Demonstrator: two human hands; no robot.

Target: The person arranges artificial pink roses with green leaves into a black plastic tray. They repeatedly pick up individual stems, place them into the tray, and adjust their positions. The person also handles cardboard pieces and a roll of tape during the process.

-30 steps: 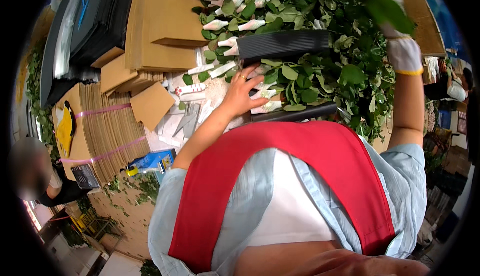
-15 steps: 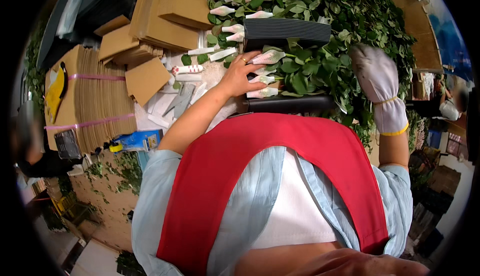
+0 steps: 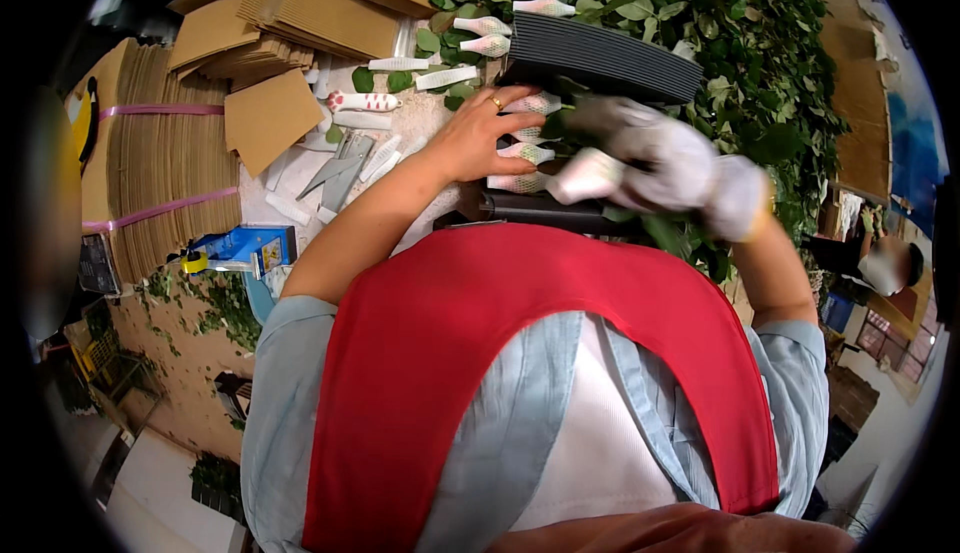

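My left hand (image 3: 470, 141), bare with a ring, spans a row of rose buds (image 3: 526, 154) in white netting sleeves. Its fingers and thumb curl around the ends of the bunch. Just to the right, my gloved right hand (image 3: 665, 158) is closed on a rose whose netted bud (image 3: 587, 175) points left; both are smeared by motion. The held rose is above the near edge of a black trough, between a ribbed black side (image 3: 605, 58) and a smooth black side (image 3: 560, 210). Leaves hide most of the stems.
A leafy heap of roses (image 3: 770, 103) fills the right and far side. Scissors (image 3: 343, 165), a paw-patterned handle (image 3: 362, 102) and loose white net sleeves (image 3: 445, 78) lie left. Strapped cardboard (image 3: 170, 158) stands farther left, by a blue box (image 3: 245, 248). Another person (image 3: 890, 265) is far right.
My right hand has swung left from the foliage toward my left hand, now with a netted rose in it. My left hand stays at the bunch.
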